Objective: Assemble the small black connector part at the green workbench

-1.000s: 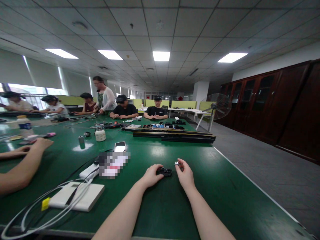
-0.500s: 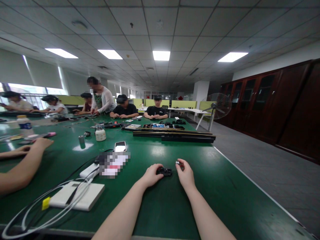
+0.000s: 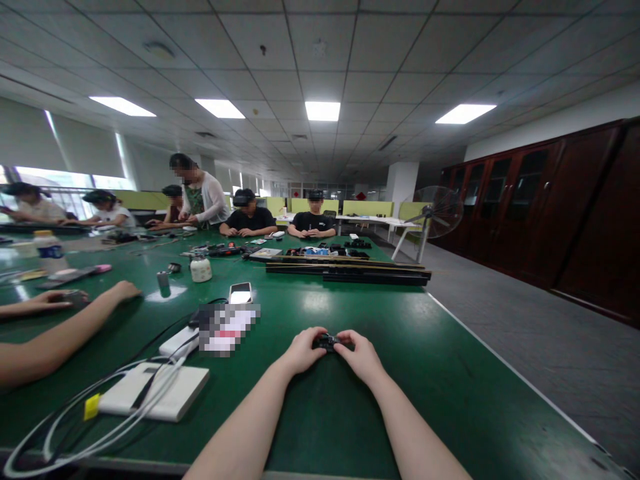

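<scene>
A small black part with uneven detail on top is low over or on the green table between my hands; what it is exactly, I cannot make out. My left hand grips its left end, thumb in front and fingers behind. At its right end is my right hand, thumb and fingers closed around the edge. The small white-and-red piece seen earlier in my right hand is now hidden by the fingers or the part.
To my left lie a flat white box, coiled white cables, a white power strip and a phone. Long black rails lie ahead. A co-worker's arms rest at the far left; other people sit beyond.
My right hand has moved left with the small white-and-red piece, from beside the black part onto its right end. My left hand stays put. The neighbour's nearer arm has reached farther right.
</scene>
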A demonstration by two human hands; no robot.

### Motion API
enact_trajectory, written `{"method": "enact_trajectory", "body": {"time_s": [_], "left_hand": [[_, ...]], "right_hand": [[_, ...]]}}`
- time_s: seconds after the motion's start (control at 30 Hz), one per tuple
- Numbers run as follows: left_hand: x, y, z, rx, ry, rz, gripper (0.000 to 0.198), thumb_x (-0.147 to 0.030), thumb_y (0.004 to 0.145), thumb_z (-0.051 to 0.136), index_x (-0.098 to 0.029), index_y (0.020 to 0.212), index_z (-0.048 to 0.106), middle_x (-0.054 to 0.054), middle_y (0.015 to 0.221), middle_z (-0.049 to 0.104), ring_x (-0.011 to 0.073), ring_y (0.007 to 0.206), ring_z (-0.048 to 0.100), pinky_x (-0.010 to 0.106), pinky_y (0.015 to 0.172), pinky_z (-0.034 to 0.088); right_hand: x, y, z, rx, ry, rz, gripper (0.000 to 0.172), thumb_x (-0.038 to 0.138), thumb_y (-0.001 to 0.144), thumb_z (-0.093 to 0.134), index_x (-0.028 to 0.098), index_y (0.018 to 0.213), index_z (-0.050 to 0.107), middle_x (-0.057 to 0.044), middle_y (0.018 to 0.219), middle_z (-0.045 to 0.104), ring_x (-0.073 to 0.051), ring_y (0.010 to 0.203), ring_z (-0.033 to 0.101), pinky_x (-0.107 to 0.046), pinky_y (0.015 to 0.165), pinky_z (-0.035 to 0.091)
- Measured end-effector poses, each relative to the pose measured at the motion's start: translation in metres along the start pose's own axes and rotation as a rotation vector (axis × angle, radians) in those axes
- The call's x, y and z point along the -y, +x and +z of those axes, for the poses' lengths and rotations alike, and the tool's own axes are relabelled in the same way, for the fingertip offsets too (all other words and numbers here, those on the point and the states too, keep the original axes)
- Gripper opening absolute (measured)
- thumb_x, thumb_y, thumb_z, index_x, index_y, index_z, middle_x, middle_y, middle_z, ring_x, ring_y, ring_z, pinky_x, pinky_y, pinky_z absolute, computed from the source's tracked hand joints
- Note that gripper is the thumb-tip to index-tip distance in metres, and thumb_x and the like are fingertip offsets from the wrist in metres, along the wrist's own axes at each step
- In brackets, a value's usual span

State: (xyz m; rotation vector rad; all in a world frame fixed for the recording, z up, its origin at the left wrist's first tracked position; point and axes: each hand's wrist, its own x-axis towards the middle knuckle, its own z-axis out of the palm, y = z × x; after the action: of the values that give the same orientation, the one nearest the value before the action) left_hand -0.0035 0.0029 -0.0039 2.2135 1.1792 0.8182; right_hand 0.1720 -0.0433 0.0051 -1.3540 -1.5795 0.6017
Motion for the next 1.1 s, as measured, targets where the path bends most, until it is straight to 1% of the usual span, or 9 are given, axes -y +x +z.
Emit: {"method": "enact_trajectory", "body": {"time_s": [0.1, 0.27, 0.4, 0.57, 0.9, 1.1], "left_hand": [[-0.0009, -0.0005, -0.001, -0.001, 0.019, 0.009, 0.044, -0.017, 0.068, 0.063, -0.02, 0.112, 0.056, 0.006, 0.107, 0.063, 0.022, 0.101, 0.057, 0.032, 0.091, 0.044], [-0.0023, -0.0015, -0.0026, 0.022, 0.04, 0.001, 0.045, -0.019, 0.069, 0.063, -0.021, 0.113, 0.057, 0.006, 0.104, 0.064, 0.0219, 0.098, 0.058, 0.033, 0.09, 0.044], [-0.003, -0.0013, -0.003, 0.024, 0.048, -0.022, 0.047, -0.02, 0.068, 0.064, -0.023, 0.114, 0.056, 0.005, 0.104, 0.065, 0.0223, 0.098, 0.058, 0.033, 0.09, 0.044], [-0.0026, -0.0008, -0.0026, 0.03, 0.046, -0.014, 0.046, -0.02, 0.068, 0.063, -0.022, 0.114, 0.056, 0.005, 0.104, 0.065, 0.022, 0.098, 0.058, 0.033, 0.09, 0.044], [0.003, 0.001, 0.001, 0.032, 0.013, 0.018, 0.046, -0.018, 0.069, 0.063, -0.022, 0.114, 0.056, 0.004, 0.104, 0.065, 0.0213, 0.099, 0.058, 0.033, 0.091, 0.044], [0.004, 0.002, 0.0016, 0.043, -0.005, -0.002, 0.046, -0.019, 0.069, 0.063, -0.023, 0.114, 0.056, 0.003, 0.106, 0.065, 0.0215, 0.101, 0.058, 0.033, 0.093, 0.043]], "right_hand": [[0.0036, -0.0003, 0.0002, 0.022, 0.025, -0.024, 0.02, 0.03, 0.068, 0.06, 0.02, 0.085, 0.064, -0.003, 0.084, 0.069, -0.019, 0.082, 0.064, -0.034, 0.081, 0.048], [0.0054, -0.0001, -0.0002, -0.021, 0.065, -0.063, 0.021, 0.031, 0.07, 0.059, 0.02, 0.088, 0.064, -0.003, 0.085, 0.069, -0.018, 0.082, 0.063, -0.033, 0.081, 0.048], [0.0053, 0.0002, -0.0008, -0.062, 0.02, -0.069, 0.022, 0.033, 0.07, 0.059, 0.021, 0.087, 0.065, -0.003, 0.087, 0.069, -0.019, 0.085, 0.062, -0.034, 0.081, 0.047], [0.0034, 0.0013, -0.001, -0.114, 0.004, -0.098, 0.022, 0.034, 0.069, 0.06, 0.021, 0.087, 0.066, -0.004, 0.09, 0.068, -0.02, 0.087, 0.061, -0.035, 0.082, 0.046], [0.0029, 0.0007, 0.0003, -0.107, -0.033, -0.185, 0.021, 0.031, 0.071, 0.059, 0.022, 0.088, 0.066, -0.004, 0.09, 0.067, -0.02, 0.087, 0.059, -0.036, 0.082, 0.046], [0.0041, 0.0005, -0.0003, -0.07, -0.07, -0.217, 0.019, 0.028, 0.071, 0.06, 0.024, 0.088, 0.067, -0.003, 0.091, 0.067, -0.02, 0.09, 0.058, -0.037, 0.085, 0.044]]}}
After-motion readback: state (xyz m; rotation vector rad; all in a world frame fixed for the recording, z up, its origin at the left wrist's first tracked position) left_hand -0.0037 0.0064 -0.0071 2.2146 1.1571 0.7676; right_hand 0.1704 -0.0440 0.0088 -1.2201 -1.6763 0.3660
